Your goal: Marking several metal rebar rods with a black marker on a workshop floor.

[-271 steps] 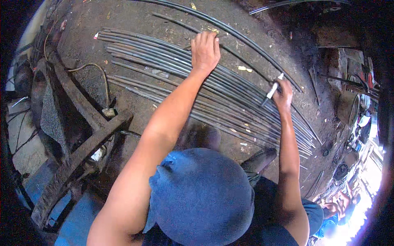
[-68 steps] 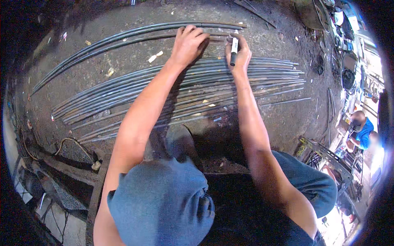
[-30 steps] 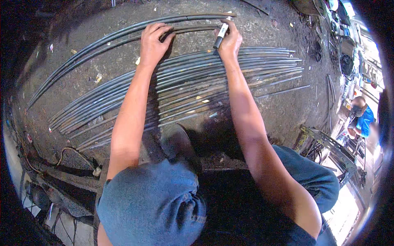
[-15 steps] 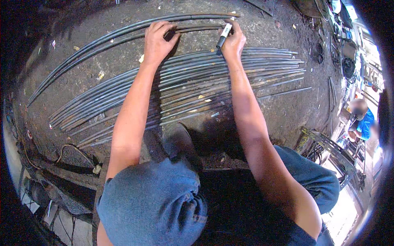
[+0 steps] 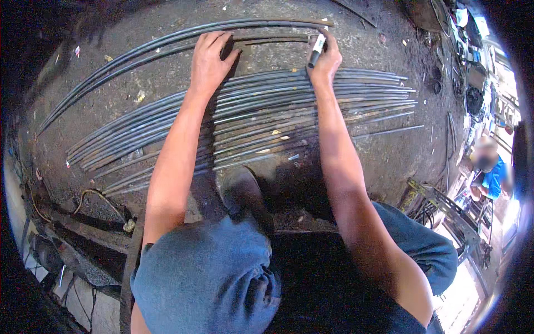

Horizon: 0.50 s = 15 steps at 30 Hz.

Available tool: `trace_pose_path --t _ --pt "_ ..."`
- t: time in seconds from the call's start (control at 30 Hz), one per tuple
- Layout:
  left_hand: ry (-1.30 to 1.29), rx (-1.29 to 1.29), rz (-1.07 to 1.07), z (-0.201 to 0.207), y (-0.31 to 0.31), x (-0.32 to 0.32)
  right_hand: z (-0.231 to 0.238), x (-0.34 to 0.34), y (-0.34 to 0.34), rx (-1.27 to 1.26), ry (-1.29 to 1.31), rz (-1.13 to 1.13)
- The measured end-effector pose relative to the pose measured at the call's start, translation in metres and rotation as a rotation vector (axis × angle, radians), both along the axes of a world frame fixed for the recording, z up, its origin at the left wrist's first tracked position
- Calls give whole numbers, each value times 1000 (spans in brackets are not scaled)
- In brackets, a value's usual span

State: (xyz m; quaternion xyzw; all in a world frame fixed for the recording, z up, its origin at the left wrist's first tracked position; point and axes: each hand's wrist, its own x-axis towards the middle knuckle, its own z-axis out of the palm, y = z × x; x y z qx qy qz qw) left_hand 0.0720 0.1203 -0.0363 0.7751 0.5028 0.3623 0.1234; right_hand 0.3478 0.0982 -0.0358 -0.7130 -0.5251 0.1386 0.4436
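Observation:
My left hand [image 5: 210, 64] is curled over a dark metal rod [image 5: 273, 39], its fingers bent over the far side and the thumb on the near side. To its right, my right hand [image 5: 327, 60] grips a white marker [image 5: 319, 44] with a black end pointing back toward me. The right fingertips are by the right end of the held rod. Just beyond both hands lie a few more long rods [image 5: 233, 24]. Closer to me, several rods [image 5: 261, 94] lie side by side in a wide bundle, passing under both forearms.
My shoe [image 5: 240, 192] stands on the dirt floor [image 5: 384, 150] near the bundle. A metal frame [image 5: 445, 203] is at the right, with a person in blue [image 5: 492, 175] beyond it. A cable [image 5: 100, 193] curls at the left near a dark metal trough [image 5: 83, 253].
My right hand has shifted slightly right with the marker, which now stands a little more upright. The left hand keeps its place on the rod. The whole view has moved slightly.

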Motion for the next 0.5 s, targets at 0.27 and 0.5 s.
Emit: trace_pose_path --t 0.27,0.5 --pt "70 34 30 4 -5 -4 10 -24 19 90 602 150" --pt "24 65 58 3 -3 -2 31 -66 58 -231 425 524"
